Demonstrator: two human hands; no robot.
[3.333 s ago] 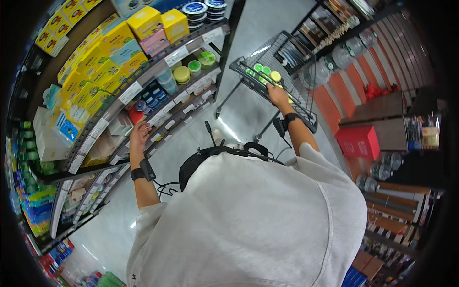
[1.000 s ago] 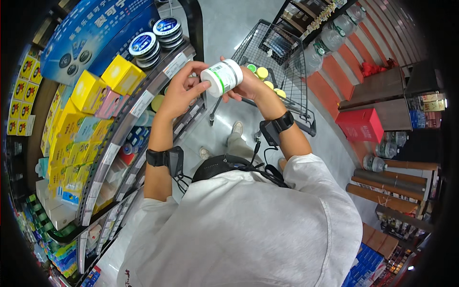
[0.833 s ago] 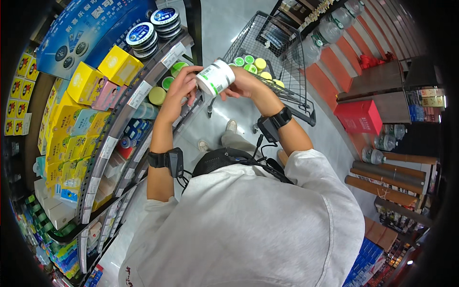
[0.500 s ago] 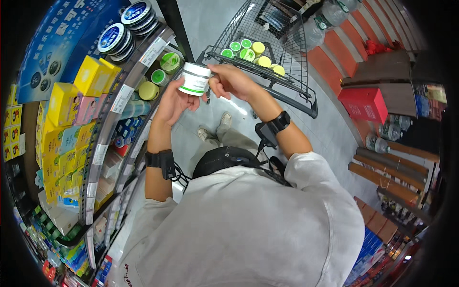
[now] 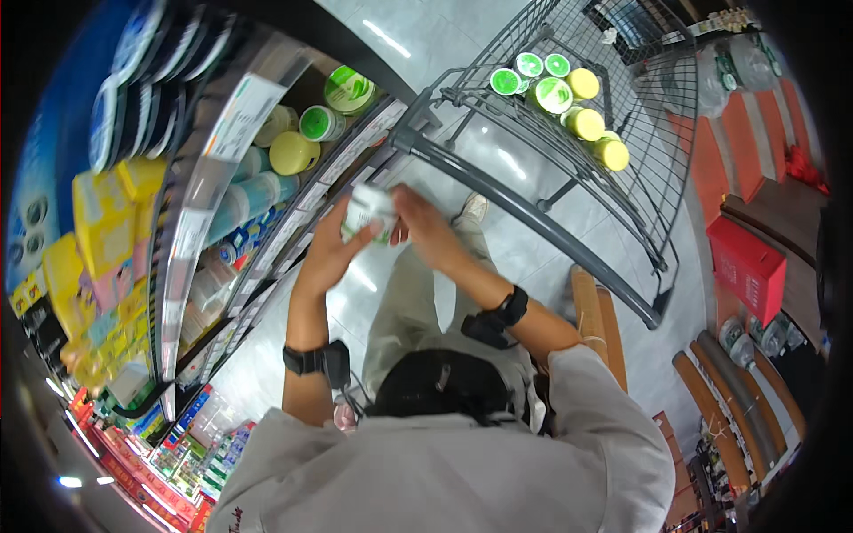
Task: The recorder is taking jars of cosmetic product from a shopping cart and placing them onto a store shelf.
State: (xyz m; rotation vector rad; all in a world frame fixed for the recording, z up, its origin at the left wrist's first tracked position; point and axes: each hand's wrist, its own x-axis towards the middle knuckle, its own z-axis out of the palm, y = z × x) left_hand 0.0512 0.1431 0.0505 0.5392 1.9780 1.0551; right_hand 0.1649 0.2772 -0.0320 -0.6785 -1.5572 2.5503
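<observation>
Left hand [image 5: 325,253] grasping white jar [image 5: 361,211], thumb across its front; right hand [image 5: 426,231] curled at jar's right side, blurred, can't tell if gripping. Beyond right hand: cart [image 5: 538,221] holding green- and yellow-topped jars [image 5: 553,95].

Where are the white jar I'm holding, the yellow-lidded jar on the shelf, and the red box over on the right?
White jar [image 5: 365,208]: head view, on its white side.
Yellow-lidded jar [image 5: 294,154]: head view, on its lid.
Red box [image 5: 746,269]: head view, middle of its red side.
</observation>
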